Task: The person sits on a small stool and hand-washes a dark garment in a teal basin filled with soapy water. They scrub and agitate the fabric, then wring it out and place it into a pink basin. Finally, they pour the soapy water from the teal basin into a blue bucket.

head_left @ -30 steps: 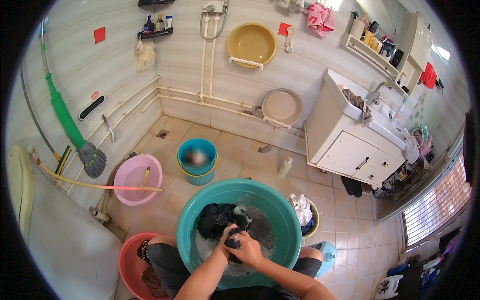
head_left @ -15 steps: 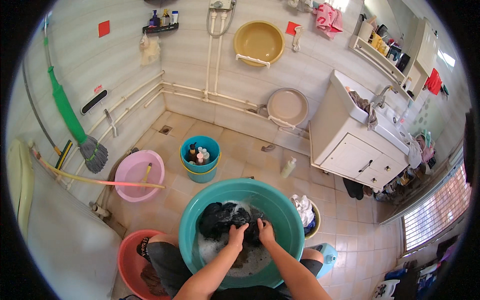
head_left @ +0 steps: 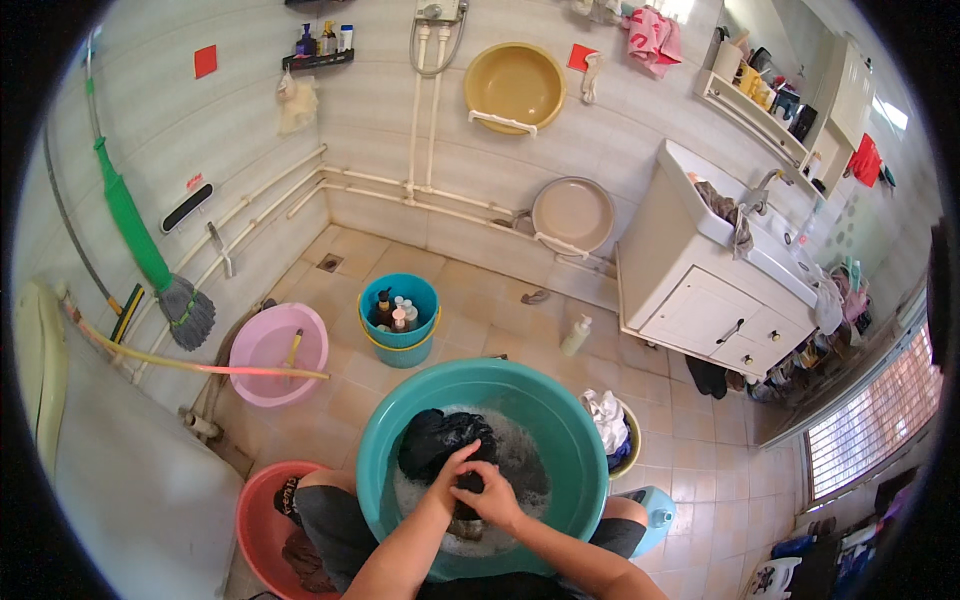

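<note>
A large green basin (head_left: 385,405) stands between my knees with foamy water (head_left: 520,455) in it. A wet black garment (head_left: 432,445) lies bunched at the basin's left side, partly above the suds. My left hand (head_left: 452,478) and my right hand (head_left: 491,494) meet over the near end of this cloth. Both have their fingers curled round a dark bunch of it, with the fingertips close together. Below the hands a brownish patch (head_left: 467,527) shows in the water; what it is I cannot make out.
Right of the basin are a tub of white and blue clothes (head_left: 608,420) and a light-blue jug (head_left: 655,518). A red basin (head_left: 255,530) sits at my left. Ahead stand a pink basin (head_left: 255,350), a blue bucket (head_left: 400,353) of bottles and a pump bottle (head_left: 577,335).
My hands have come together from being apart, the right one moving left and down. The black garment has gathered toward the left, and more foamy water shows at the right.
</note>
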`<state>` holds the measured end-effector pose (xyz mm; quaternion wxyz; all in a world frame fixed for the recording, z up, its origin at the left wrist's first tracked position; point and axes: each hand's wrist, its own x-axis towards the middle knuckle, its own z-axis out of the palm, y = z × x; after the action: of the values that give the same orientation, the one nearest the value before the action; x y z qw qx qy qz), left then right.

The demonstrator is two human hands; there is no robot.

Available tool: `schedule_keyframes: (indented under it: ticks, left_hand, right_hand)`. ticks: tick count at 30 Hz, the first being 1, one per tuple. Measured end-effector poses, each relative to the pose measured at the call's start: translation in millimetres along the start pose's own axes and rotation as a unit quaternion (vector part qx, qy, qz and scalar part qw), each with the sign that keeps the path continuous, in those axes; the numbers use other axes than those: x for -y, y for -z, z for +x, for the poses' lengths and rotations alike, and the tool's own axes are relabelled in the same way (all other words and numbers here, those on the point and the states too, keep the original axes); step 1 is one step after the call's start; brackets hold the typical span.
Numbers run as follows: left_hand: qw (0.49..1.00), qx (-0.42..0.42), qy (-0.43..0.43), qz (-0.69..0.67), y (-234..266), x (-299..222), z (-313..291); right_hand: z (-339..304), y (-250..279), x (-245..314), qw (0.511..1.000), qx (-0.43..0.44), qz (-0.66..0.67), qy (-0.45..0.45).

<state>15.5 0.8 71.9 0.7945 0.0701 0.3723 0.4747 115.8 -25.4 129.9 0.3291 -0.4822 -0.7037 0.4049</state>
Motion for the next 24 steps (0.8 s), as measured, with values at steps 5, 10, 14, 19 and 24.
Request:
schedule_keyframes:
  ticks: [5,10,14,19,24]
  left_hand:
    - [0.979,0.024,-0.197,0.056,56,51,36]
    - [0.944,-0.314,-0.063,0.077,-27,15,13]
    - [0.922,-0.205,-0.203,0.260,-35,34,11]
    - [0.834,-0.051,-0.208,0.509,-7,61,34]
    - [0.939,-0.105,0.100,0.312,4,59,34]
  right_hand:
    - [4,-2,7,0.986,0.017,-0.163,0.028]
    - [26,11,-51,0.977,-0.096,-0.192,0.004]
    - [43,61,-97,0.954,0.086,-0.254,-0.135]
    - [54,63,-94,0.966,0.014,0.091,-0.240]
    - [37,27,-144,0.952,0.136,-0.086,-0.259]
